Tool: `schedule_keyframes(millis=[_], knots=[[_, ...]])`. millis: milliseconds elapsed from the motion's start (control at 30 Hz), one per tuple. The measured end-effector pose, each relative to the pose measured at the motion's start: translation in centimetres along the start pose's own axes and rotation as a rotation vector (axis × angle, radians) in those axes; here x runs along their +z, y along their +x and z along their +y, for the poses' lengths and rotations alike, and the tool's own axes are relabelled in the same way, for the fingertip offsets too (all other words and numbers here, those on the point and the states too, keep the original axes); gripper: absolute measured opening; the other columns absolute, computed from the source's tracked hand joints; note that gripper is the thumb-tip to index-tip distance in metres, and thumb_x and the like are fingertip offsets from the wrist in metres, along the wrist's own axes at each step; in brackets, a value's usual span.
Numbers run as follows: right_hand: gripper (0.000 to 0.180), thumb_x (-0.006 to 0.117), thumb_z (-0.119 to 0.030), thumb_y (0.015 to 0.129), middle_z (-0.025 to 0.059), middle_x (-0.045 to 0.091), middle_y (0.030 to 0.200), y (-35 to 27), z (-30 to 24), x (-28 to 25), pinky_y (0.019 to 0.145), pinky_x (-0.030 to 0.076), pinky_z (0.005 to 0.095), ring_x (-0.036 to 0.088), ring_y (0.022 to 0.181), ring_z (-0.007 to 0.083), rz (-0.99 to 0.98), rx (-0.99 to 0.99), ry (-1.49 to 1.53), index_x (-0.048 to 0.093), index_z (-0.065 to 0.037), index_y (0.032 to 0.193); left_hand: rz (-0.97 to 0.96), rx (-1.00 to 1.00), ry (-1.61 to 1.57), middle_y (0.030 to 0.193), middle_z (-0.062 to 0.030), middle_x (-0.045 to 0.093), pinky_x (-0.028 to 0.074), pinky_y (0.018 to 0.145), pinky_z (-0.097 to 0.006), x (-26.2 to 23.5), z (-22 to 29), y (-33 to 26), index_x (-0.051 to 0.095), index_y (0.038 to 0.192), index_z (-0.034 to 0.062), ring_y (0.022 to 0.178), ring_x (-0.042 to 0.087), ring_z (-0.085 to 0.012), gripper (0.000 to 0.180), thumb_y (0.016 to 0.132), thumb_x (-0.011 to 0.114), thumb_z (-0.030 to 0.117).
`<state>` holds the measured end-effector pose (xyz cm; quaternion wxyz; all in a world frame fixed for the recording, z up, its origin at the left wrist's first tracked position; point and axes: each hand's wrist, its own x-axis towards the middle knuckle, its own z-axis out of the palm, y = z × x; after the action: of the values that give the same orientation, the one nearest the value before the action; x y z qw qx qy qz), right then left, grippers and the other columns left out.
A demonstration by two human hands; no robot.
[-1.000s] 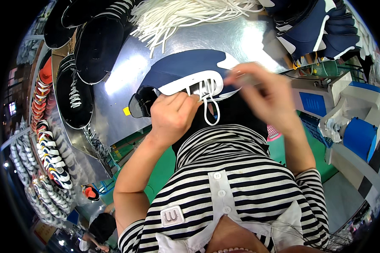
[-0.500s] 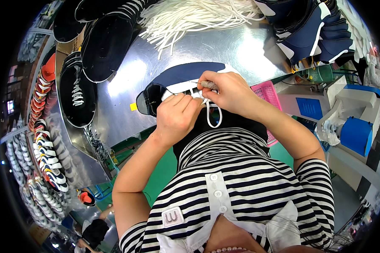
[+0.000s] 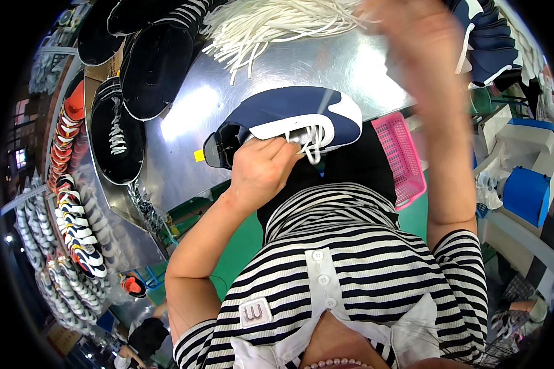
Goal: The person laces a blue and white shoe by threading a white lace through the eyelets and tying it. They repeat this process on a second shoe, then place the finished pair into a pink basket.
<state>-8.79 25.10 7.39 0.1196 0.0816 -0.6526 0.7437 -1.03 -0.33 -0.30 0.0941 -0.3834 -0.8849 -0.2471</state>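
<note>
At the bottom of the frame sits the person's black-and-white striped shirt [image 3: 351, 277] with a white button placket. Just above it, at centre frame, the left hand [image 3: 261, 169] is curled shut around the near side of a navy sneaker [image 3: 289, 114] with a white sole edge, its fingers pressing at the lacing area, where a white shoelace [image 3: 311, 144] hangs in a short loop. The sneaker rests at the near rim of a shiny metal table [image 3: 184, 117], toe pointing right.

The right hand [image 3: 412, 31] is raised to the top of the frame, right of centre, heavily blurred; how far open it is, and whether it grips anything, cannot be told. Its forearm runs down the right side of the frame.

A pink plastic basket [image 3: 397, 154] shows right of the sneaker, partly behind the forearm. Farther off, a bundle of white laces [image 3: 277, 24] lies at the top centre of the table. Black shoes [image 3: 148, 67] lie in the upper left, more navy shoes [image 3: 492, 43] in the upper right, and rows of sneakers [image 3: 68, 215] line the left edge.
</note>
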Motion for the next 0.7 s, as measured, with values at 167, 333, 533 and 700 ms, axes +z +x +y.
schedule_keyframes(millis=[167,333,533,700], knots=[[0.014,0.067,-0.006,0.09,-0.0009,0.065,0.09,-1.5,0.6,-0.1,0.069,0.044,0.0195,0.057,0.079,0.0049,0.062,-0.004,0.089,0.065,-0.005,0.103,-0.021,-0.066,-0.107,0.076,-0.0088,0.063,0.048,0.061,-0.037,-0.8,-0.4,1.1,0.062,0.1,0.0052,0.068,0.063,-0.0279,0.031,0.076,0.079,0.013],[0.012,0.071,-0.005,0.086,-0.0006,0.067,0.086,-7.1,7.4,3.3,0.069,0.049,0.0225,0.06,0.077,0.0059,-0.23,0.415,-0.009,0.065,-0.003,0.097,-0.053,-0.618,-0.428,0.089,-0.0168,0.069,0.053,0.073,-0.041,-1.6,0.1,1.6,0.043,0.133,-0.0015,0.078,0.067,-0.0348,0.062,0.087,0.074,0.026],[0.015,0.071,-0.009,0.085,0.0042,0.068,0.078,-5.8,8.3,5.4,0.062,0.048,0.0251,0.061,0.067,0.0096,-0.242,0.241,-0.201,0.064,-0.004,0.097,0.056,-0.696,-0.209,0.094,-0.0236,0.065,0.05,0.08,-0.047,-0.3,-0.3,2.2,0.049,0.131,0.0025,0.088,0.063,-0.0393,0.063,0.087,0.071,0.041],[0.017,0.071,-0.013,0.087,0.0075,0.069,0.078,-6.2,8.5,4.8,0.061,0.05,0.0288,0.066,0.067,0.0189,-0.281,0.176,-0.325,0.064,-0.005,0.1,0.178,-0.749,-0.126,0.081,-0.0148,0.065,0.049,0.07,-0.044,0.7,-0.1,2.6,0.062,0.112,0.0092,0.079,0.062,-0.0333,0.048,0.077,0.08,0.037]])
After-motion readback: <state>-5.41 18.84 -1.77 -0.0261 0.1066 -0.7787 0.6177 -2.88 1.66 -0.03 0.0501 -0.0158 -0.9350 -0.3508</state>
